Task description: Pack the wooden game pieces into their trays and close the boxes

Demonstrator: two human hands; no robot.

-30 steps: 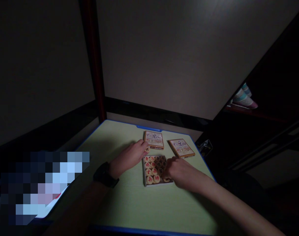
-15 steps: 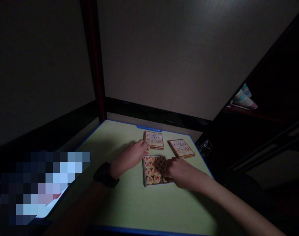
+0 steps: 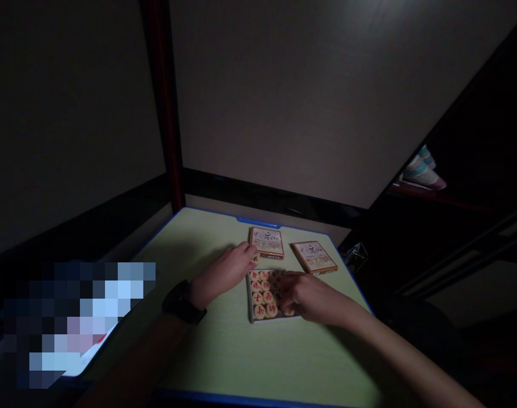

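A shallow open box of round wooden Chinese chess pieces lies on the table, the pieces in rows with red characters on the left side. My left hand, with a black band on its wrist, is closed on one chess piece just beyond the box's far left corner. Over the right half of the box, my right hand reaches in with fingers curled down among the pieces. Its fingertips are partly hidden, and a pale piece shows just below them. Shadow and the hand cover several pieces there.
Two flat printed Chinese chess boxes lie beyond my hands, one box at the back and another box to the right. The pale green table has a blue edge. A wall panel rises behind it. A blurred bright patch covers the left.
My right hand has shifted slightly within the box, its fingers now extending farther over the dark pieces at the far side. My left hand keeps its place with the chess piece.
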